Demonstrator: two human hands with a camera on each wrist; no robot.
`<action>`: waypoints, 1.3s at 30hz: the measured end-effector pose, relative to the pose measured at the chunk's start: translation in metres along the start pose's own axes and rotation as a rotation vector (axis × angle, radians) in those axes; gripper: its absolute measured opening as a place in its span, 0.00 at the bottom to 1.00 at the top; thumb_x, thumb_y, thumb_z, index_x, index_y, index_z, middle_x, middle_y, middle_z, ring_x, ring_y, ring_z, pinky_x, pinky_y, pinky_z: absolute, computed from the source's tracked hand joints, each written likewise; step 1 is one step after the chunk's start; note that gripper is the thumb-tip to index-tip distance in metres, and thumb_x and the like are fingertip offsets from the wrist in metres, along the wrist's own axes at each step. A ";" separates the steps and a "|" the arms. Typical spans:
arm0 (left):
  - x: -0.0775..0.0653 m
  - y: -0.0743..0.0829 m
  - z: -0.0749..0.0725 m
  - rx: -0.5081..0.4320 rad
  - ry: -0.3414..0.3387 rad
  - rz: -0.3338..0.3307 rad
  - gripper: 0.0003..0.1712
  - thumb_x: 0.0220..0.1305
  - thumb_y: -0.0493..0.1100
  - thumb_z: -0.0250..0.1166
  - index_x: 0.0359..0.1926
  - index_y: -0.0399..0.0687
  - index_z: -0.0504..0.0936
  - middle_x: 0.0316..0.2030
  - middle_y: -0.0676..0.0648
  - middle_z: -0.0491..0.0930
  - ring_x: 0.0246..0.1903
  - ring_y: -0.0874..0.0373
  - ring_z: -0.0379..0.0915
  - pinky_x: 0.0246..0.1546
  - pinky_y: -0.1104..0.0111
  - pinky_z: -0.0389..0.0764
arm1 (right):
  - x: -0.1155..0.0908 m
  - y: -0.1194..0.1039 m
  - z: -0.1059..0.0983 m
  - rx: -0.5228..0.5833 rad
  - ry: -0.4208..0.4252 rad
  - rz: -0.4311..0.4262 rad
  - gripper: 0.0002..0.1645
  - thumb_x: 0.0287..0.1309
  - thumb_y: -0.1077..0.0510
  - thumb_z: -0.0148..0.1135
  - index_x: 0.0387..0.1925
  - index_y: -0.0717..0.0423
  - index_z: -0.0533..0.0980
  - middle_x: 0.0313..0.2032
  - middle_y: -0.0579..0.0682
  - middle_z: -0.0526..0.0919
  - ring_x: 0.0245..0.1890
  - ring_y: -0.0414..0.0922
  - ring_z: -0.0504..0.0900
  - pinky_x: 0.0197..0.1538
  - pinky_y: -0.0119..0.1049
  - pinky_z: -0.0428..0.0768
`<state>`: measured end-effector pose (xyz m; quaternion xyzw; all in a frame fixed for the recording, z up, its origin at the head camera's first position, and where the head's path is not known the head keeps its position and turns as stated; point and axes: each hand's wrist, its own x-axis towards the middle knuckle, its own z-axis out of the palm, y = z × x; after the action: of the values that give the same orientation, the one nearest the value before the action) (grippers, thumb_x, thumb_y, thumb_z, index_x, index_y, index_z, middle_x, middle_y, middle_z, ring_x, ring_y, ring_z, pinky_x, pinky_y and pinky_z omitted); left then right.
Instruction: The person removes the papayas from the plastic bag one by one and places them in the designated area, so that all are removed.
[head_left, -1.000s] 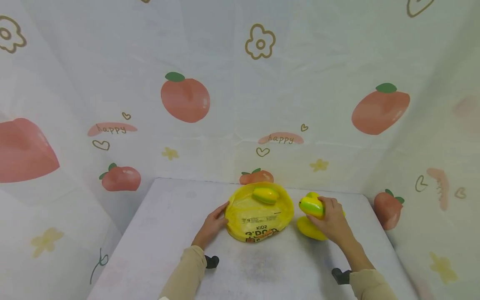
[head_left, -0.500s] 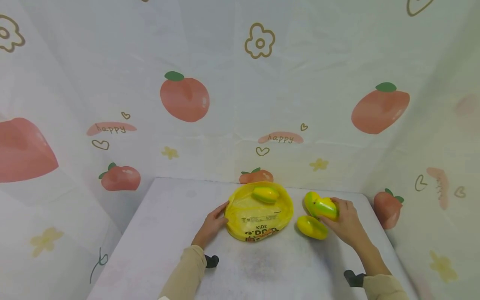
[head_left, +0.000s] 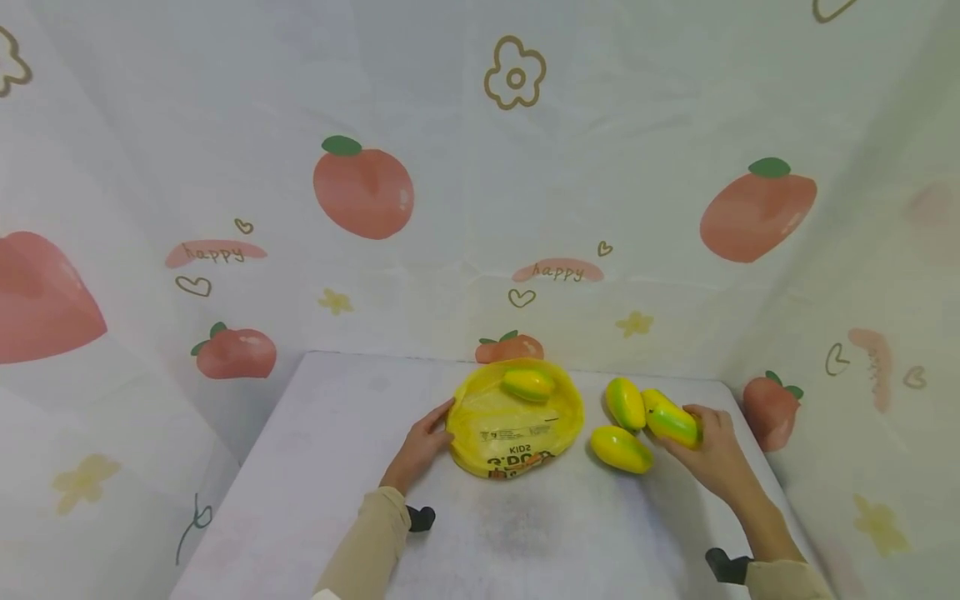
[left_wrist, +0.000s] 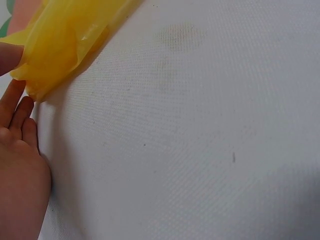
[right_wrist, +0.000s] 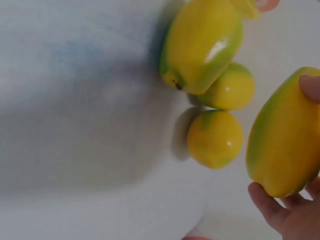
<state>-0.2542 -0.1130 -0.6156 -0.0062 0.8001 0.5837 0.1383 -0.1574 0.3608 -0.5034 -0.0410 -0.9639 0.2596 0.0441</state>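
My left hand pinches the left rim of a yellow plastic bag, its mouth spread round. In the left wrist view, the thumb is above the bag edge and the fingers below. One yellow-green papaya lies inside the bag near the far rim. Right of the bag, my right hand grips another papaya, thumb on one side and fingertips on the other. Beside it lie a front papaya and a rear papaya. A further papaya is partly hidden behind the held one.
A white table bears everything. Pale cloth walls with printed fruit and flowers stand around its back and sides. Dark wrist-camera parts jut out beside each forearm.
My right hand has moved rightward with its papaya, away from the bag, so the loose papayas show more fully. The left hand keeps its hold on the rim. The view has shifted slightly.
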 end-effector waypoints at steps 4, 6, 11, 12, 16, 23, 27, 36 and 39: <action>0.000 0.003 0.000 -0.003 0.001 0.001 0.38 0.63 0.42 0.62 0.72 0.77 0.69 0.78 0.57 0.61 0.81 0.48 0.47 0.80 0.42 0.49 | -0.004 0.008 -0.002 -0.015 -0.023 0.022 0.48 0.64 0.40 0.65 0.68 0.69 0.60 0.60 0.73 0.61 0.50 0.63 0.69 0.56 0.64 0.77; -0.001 0.004 0.000 -0.002 0.003 0.004 0.38 0.63 0.42 0.62 0.72 0.77 0.68 0.78 0.57 0.61 0.81 0.49 0.47 0.80 0.42 0.49 | -0.007 0.012 -0.002 -0.021 -0.025 0.024 0.47 0.64 0.40 0.65 0.68 0.70 0.61 0.59 0.73 0.62 0.49 0.62 0.70 0.53 0.61 0.77; -0.002 0.005 -0.001 0.004 0.009 0.011 0.38 0.63 0.41 0.62 0.73 0.76 0.68 0.78 0.57 0.61 0.81 0.49 0.47 0.81 0.43 0.49 | -0.012 0.019 0.000 -0.015 -0.024 0.010 0.46 0.63 0.43 0.66 0.66 0.72 0.62 0.56 0.72 0.65 0.48 0.60 0.70 0.51 0.57 0.76; -0.002 0.006 -0.001 0.005 0.009 0.013 0.39 0.63 0.41 0.62 0.73 0.75 0.68 0.78 0.57 0.61 0.81 0.48 0.47 0.80 0.42 0.49 | -0.012 0.021 0.001 -0.011 -0.022 0.006 0.45 0.62 0.43 0.67 0.65 0.72 0.62 0.55 0.72 0.66 0.48 0.60 0.70 0.50 0.56 0.76; -0.002 0.006 -0.001 0.005 0.010 0.011 0.39 0.63 0.41 0.62 0.73 0.75 0.68 0.78 0.57 0.61 0.81 0.48 0.47 0.80 0.42 0.49 | -0.013 0.026 0.004 0.011 -0.019 -0.009 0.45 0.61 0.45 0.69 0.64 0.74 0.63 0.54 0.71 0.69 0.48 0.59 0.69 0.49 0.52 0.73; -0.004 0.005 0.001 -0.001 0.007 0.010 0.38 0.64 0.41 0.62 0.73 0.76 0.68 0.78 0.58 0.61 0.81 0.50 0.48 0.81 0.43 0.49 | -0.015 0.032 0.009 0.026 -0.052 0.029 0.47 0.61 0.45 0.69 0.64 0.76 0.62 0.55 0.73 0.70 0.48 0.60 0.70 0.50 0.53 0.73; -0.004 0.004 0.001 -0.014 0.004 0.009 0.38 0.64 0.41 0.62 0.73 0.76 0.68 0.78 0.58 0.61 0.81 0.49 0.48 0.80 0.42 0.49 | -0.017 0.036 0.013 0.036 -0.056 0.041 0.47 0.62 0.45 0.69 0.64 0.78 0.62 0.55 0.75 0.71 0.48 0.61 0.72 0.50 0.54 0.73; -0.003 0.002 0.001 -0.024 -0.001 0.012 0.38 0.64 0.40 0.62 0.73 0.73 0.69 0.77 0.59 0.62 0.81 0.50 0.48 0.81 0.43 0.49 | -0.018 0.044 0.020 0.074 -0.132 0.136 0.52 0.65 0.39 0.64 0.67 0.79 0.57 0.60 0.78 0.67 0.51 0.62 0.72 0.53 0.57 0.73; -0.003 0.003 0.000 -0.025 0.000 0.015 0.38 0.64 0.40 0.62 0.73 0.73 0.69 0.77 0.58 0.62 0.81 0.50 0.48 0.81 0.43 0.49 | -0.016 0.044 0.023 0.084 -0.155 0.181 0.55 0.65 0.36 0.62 0.68 0.78 0.56 0.61 0.78 0.66 0.52 0.62 0.71 0.54 0.57 0.72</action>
<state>-0.2521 -0.1121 -0.6126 -0.0021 0.7928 0.5945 0.1338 -0.1412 0.3861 -0.5465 -0.1056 -0.9450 0.3050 -0.0524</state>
